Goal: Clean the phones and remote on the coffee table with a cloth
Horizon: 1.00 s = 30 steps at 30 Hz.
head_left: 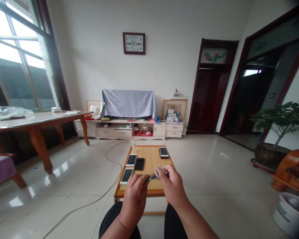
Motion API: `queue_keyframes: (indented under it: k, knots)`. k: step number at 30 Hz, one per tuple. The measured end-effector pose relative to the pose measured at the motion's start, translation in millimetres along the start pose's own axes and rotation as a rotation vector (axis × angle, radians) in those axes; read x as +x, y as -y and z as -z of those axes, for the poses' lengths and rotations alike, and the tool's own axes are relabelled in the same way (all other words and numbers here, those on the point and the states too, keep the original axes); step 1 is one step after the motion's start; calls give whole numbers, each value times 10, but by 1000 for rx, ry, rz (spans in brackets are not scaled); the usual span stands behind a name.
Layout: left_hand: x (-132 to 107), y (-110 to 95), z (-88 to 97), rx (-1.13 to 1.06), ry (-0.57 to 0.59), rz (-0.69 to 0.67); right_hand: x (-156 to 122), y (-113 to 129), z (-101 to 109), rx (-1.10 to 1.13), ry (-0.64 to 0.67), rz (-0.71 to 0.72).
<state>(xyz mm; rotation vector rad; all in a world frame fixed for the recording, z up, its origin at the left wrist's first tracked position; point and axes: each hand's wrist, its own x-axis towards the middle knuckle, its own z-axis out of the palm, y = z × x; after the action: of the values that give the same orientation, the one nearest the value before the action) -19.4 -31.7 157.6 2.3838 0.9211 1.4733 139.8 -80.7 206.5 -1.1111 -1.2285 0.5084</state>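
Grey cloth (160, 172) sat pinched in our right hand (173, 187), and it pressed against the end of a slim metal piece (150, 177) gripped in the fingers of our left hand (134, 199); we could not tell what kind of piece it was. Both hands were clamped on what they held, close together and just over the near edge of the low wooden table (151, 162). Our knees, in dark trousers (112, 219), lay just behind that edge.

On the table we had four phones. A white phone (126, 176) lay nearest our left hand, with a black phone (139, 164) just beside it and a second white phone (131, 160) just beyond. A fourth phone (163, 152) lay apart near the far right corner, and a small clear bottle (133, 146) stood at the far left corner.

Left of the table, a pale cable (114, 159) ran across the tiled floor. Well beyond the table stood a white cabinet (127, 131) with a spotted cloth (128, 103) draped over something on it, and a potted plant (281, 119) stood to the right.
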Motion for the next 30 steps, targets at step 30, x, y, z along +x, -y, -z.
queue_keyframes:
  k: [30]
  knots:
    - [111,-55,-188,-634,-54,457,86,-195,-139,-184,-145,175]
